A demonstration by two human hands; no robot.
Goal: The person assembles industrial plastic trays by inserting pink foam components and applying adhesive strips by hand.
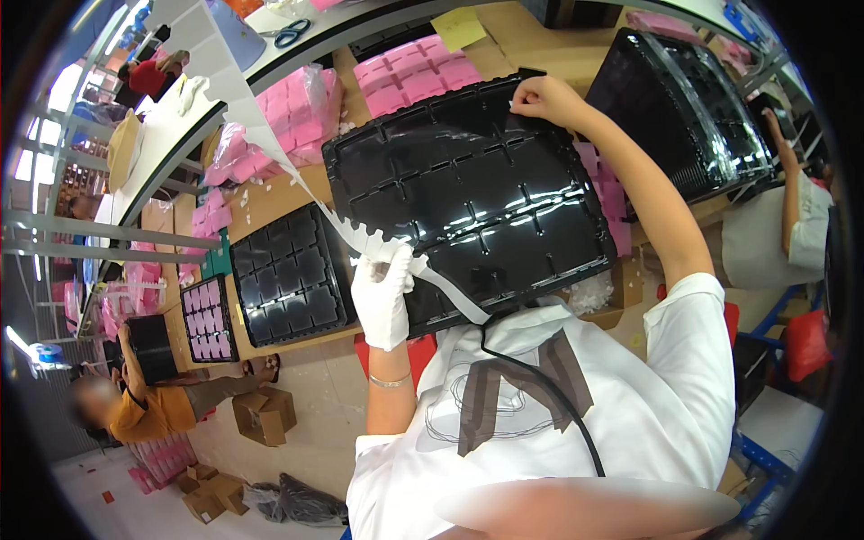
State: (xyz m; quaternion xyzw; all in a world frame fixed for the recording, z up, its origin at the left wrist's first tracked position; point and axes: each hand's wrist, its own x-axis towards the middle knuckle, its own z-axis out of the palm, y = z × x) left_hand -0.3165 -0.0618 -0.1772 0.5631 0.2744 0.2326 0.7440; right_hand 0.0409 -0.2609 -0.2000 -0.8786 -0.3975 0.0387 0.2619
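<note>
Starting at the far left, a co-worker in an orange top (157, 407) is seen by the end of the worktop (259, 205). Next along, a small tray with pink pieces (229, 317) is passed, and then a black tray (288, 277), laid flat and catching the light.

Now to the middle, and here is the action! A long white strip (367, 241), notched along one edge, is drawn down from the upper left and clamped in the gloved left hand (382, 297), its lower end left hanging near the shirt. Just beyond, the large black tray (477, 216) is set on the worktop, with pink packing (418, 67) stacked behind it. By the look of it, the step in hand is the handling of the strip over this tray; a steady left grip and precise fingertips seem called for.

Further right, the bare right hand (535, 97) is poised at the tray's far corner, well apart from the left, its fingertips drawn together; whether anything is pinched there cannot be told. Beyond it, stacked black trays (670, 117) are seen.

As for writing, a bold dark print is carried on the white shirt (666, 387). On the yellow paper (459, 29), nothing can be read; on the trays, no brand or label can be made out.
</note>
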